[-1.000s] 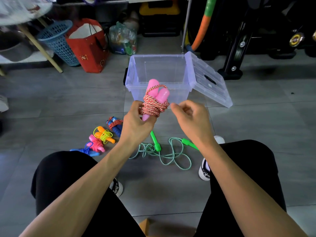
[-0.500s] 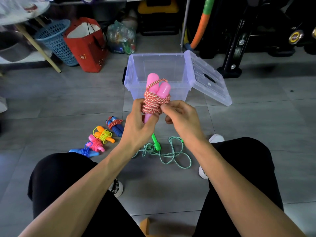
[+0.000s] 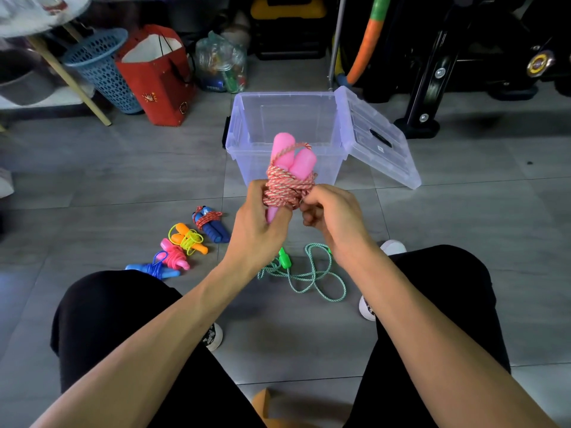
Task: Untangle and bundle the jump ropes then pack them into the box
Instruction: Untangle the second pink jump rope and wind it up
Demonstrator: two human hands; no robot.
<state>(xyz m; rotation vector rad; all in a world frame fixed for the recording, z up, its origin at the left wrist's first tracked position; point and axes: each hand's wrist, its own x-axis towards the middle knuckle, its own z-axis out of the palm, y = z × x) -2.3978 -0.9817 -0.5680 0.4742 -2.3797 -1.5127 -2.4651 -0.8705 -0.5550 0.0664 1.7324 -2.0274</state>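
Right now I am finishing the wrap on the pink-handled jump rope (image 3: 289, 177), held up just in front of the clear box (image 3: 287, 125): my left hand (image 3: 258, 223) grips the handles below the coil, and my right hand (image 3: 329, 211) pinches the striped cord at the coil's side, both hands close together on the bundle. Next, I judge, the loose end must be tucked under a turn so it holds, then the bundle dropped into the box. Nearer me than the box, the green rope (image 3: 304, 273) lies loose on the floor, not yet bundled. To the box's left and toward me lie four finished bundles: blue-handled (image 3: 211, 225), orange (image 3: 188, 239), pink (image 3: 174, 257), blue (image 3: 153, 270). The lid (image 3: 375, 140) hangs open on the box's right, so nothing blocks the opening.
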